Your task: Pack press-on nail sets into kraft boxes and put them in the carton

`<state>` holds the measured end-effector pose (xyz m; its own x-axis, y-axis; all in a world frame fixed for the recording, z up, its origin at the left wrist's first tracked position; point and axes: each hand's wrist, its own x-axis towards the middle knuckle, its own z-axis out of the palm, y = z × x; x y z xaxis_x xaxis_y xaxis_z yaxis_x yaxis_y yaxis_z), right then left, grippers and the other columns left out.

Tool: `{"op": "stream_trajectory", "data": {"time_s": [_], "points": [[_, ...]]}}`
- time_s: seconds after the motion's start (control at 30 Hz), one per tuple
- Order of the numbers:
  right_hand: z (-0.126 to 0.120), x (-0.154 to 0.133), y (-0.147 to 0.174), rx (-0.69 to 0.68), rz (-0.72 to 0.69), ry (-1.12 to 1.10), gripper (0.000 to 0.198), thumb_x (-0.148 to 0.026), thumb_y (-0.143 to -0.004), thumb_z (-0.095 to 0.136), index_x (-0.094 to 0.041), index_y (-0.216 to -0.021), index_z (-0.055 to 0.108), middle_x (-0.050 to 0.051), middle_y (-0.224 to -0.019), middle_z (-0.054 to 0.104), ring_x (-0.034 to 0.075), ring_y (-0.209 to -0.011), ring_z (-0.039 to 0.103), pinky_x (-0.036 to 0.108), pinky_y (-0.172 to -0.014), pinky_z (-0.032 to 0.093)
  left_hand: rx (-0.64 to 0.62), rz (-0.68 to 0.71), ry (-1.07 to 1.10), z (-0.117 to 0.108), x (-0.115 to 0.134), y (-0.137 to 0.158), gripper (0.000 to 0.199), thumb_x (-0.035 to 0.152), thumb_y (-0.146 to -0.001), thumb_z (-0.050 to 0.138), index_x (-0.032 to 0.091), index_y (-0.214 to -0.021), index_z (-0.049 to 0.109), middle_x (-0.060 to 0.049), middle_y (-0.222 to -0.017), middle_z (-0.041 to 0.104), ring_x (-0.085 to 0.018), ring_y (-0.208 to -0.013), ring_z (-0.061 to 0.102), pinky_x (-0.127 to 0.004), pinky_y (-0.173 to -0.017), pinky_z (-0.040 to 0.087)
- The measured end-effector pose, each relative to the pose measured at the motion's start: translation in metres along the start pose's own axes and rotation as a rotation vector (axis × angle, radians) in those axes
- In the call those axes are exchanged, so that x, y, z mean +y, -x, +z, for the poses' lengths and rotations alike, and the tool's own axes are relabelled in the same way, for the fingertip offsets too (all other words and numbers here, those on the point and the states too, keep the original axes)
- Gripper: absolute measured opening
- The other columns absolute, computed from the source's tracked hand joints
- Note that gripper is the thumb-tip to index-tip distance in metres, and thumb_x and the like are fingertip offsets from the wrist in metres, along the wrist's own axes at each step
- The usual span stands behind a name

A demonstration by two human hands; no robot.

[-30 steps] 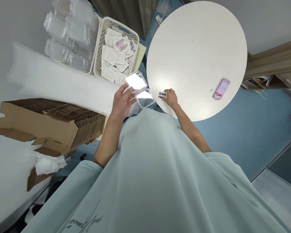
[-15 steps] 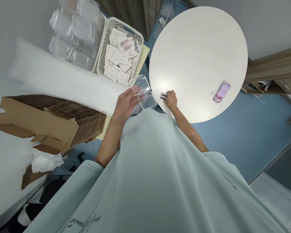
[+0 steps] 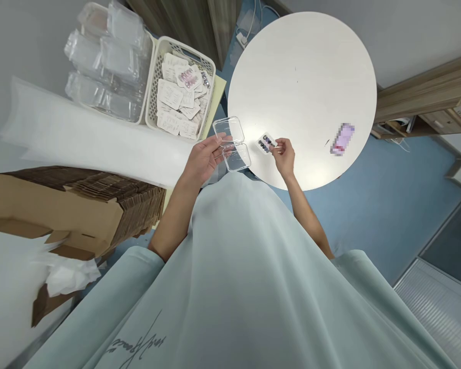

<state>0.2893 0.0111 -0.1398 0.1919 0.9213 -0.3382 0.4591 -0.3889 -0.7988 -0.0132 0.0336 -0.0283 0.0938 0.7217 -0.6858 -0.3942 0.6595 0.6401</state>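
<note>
Between the fingers of my left hand [image 3: 204, 158] is a clear plastic case [image 3: 237, 158], hinged open, its two halves spread beside the edge of the round white table [image 3: 303, 66]. My right hand [image 3: 285, 155] pinches the right side of a small white card [image 3: 265, 143]. Two rows of dark, shiny oval pieces that look like press-on nails sit on this card. The card is above the table's near left part, a short gap to the right of the case. Nothing shows inside the case.
A white basket [image 3: 150, 110] of similar cards stands at the upper left, next to a bin of stacked clear cases [image 3: 119, 61]. Folded cardboard boxes [image 3: 100, 205] and white sheeting [image 3: 80, 136] lie at left. A blurred purple object [image 3: 342, 139] rests on the table.
My right hand has lifted the card from the table edge and moved slightly right, showing more of it. The case in my left hand has turned and moved a little toward the table.
</note>
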Motion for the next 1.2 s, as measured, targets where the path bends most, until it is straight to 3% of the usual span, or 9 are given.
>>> {"op": "stream_trajectory", "data": {"time_s": [0.13, 0.27, 0.37, 0.57, 0.77, 1.07, 1.2], "points": [[-0.026, -0.05, 0.019, -0.04, -0.167, -0.192, 0.053, -0.073, -0.101, 0.077, -0.031, -0.131, 0.062, 0.007, -0.125, 0.071, 0.022, -0.101, 0.076, 0.041, -0.096, 0.066, -0.049, -0.017, -0.032, 0.006, 0.003, -0.001, 0.037, 0.039, -0.101, 0.093, 0.021, -0.132, 0.081, -0.014, -0.14, 0.085, -0.029, -0.127, 0.084, -0.044, -0.113, 0.069], [-0.033, -0.106, 0.041, -0.197, -0.256, -0.26, 0.052, -0.074, -0.098, 0.084, -0.033, -0.127, 0.07, 0.004, -0.118, 0.072, 0.021, -0.1, 0.075, 0.039, -0.095, 0.067, -0.063, -0.017, -0.057, 0.01, 0.002, -0.004, 0.043, 0.041, -0.099, 0.094, 0.022, -0.135, 0.08, -0.014, -0.141, 0.084, -0.028, -0.125, 0.084, -0.043, -0.11, 0.069], [-0.029, -0.129, 0.05, -0.282, -0.289, -0.236, 0.046, -0.07, -0.098, 0.084, -0.032, -0.123, 0.073, 0.002, -0.115, 0.074, 0.02, -0.097, 0.073, 0.039, -0.092, 0.068, -0.073, -0.009, -0.075, 0.012, 0.001, -0.004, 0.044, 0.044, -0.099, 0.093, 0.022, -0.135, 0.079, -0.013, -0.141, 0.084, -0.028, -0.123, 0.084, -0.042, -0.107, 0.07], [-0.024, -0.135, 0.052, -0.365, -0.339, -0.149, 0.03, -0.057, -0.104, 0.079, -0.032, -0.12, 0.077, 0.001, -0.105, 0.076, 0.021, -0.092, 0.073, 0.041, -0.091, 0.067, -0.097, 0.007, -0.098, 0.013, 0.006, 0.004, 0.045, 0.046, -0.1, 0.092, 0.022, -0.135, 0.079, -0.015, -0.145, 0.083, -0.031, -0.128, 0.083, -0.044, -0.108, 0.069], [-0.024, -0.136, 0.053, -0.407, -0.402, -0.056, 0.027, -0.055, -0.108, 0.075, -0.032, -0.123, 0.078, 0.003, -0.113, 0.076, 0.022, -0.094, 0.071, 0.039, -0.086, 0.067, -0.093, 0.012, -0.095, 0.009, 0.009, 0.007, 0.05, 0.048, -0.099, 0.093, 0.023, -0.139, 0.078, -0.015, -0.143, 0.083, -0.034, -0.131, 0.083, -0.046, -0.108, 0.069], [-0.022, -0.13, 0.054, -0.358, -0.496, 0.073, 0.024, -0.047, -0.111, 0.074, -0.037, -0.132, 0.08, 0.006, -0.126, 0.065, 0.024, -0.099, 0.068, 0.041, -0.082, 0.068, -0.115, 0.025, -0.081, 0.01, 0.009, 0.011, 0.048, 0.047, -0.097, 0.095, 0.022, -0.135, 0.08, -0.014, -0.143, 0.084, -0.032, -0.126, 0.084, -0.042, -0.103, 0.071], [-0.022, -0.128, 0.055, -0.347, -0.461, 0.051, 0.027, -0.055, -0.109, 0.078, -0.037, -0.127, 0.083, 0.006, -0.121, 0.067, 0.025, -0.103, 0.07, 0.043, -0.086, 0.069, -0.105, 0.015, -0.067, 0.012, 0.008, 0.011, 0.045, 0.045, -0.098, 0.094, 0.021, -0.133, 0.08, -0.014, -0.141, 0.085, -0.032, -0.127, 0.083, -0.044, -0.106, 0.071]]}}
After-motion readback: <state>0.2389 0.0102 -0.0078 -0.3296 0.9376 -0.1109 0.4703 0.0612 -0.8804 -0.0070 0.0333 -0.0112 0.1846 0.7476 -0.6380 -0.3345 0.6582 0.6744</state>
